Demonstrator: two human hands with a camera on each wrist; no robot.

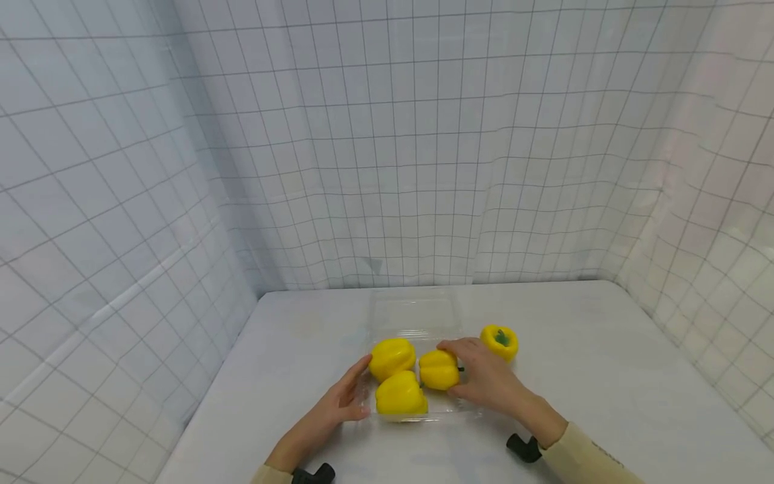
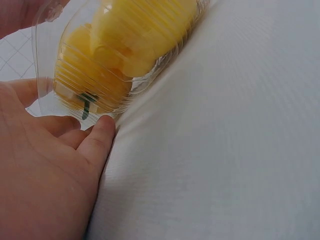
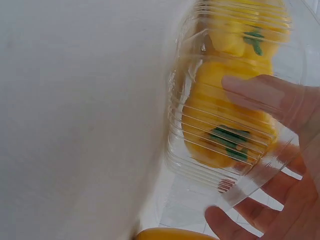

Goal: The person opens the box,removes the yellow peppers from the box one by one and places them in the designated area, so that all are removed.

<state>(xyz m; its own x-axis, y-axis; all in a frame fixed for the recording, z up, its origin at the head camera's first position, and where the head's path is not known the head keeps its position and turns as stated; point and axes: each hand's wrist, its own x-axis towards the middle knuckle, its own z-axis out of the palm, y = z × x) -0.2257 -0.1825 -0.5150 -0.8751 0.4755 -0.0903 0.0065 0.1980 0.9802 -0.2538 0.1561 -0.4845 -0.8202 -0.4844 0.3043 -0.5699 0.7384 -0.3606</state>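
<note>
White grid-patterned curtains (image 1: 423, 134) surround my pale table (image 1: 605, 376) on three sides, meeting its far edge between two rounded corners. Centred on it sits the clear plastic clamshell (image 1: 446, 407), its lid (image 1: 414, 312) folded back toward that edge. My right hand (image 1: 488, 376) grips a yellow bell pepper (image 1: 438, 370) inside; two more peppers (image 1: 393, 358) lie left of it. My left hand (image 1: 338, 403), fingers loose, touches the clamshell's left side. The right hand partly covers the outside pepper (image 1: 502, 339); ribbed plastic distorts the others in both wrist views. The table's near edge and my sleeves (image 1: 589, 457) are cut off.
</note>
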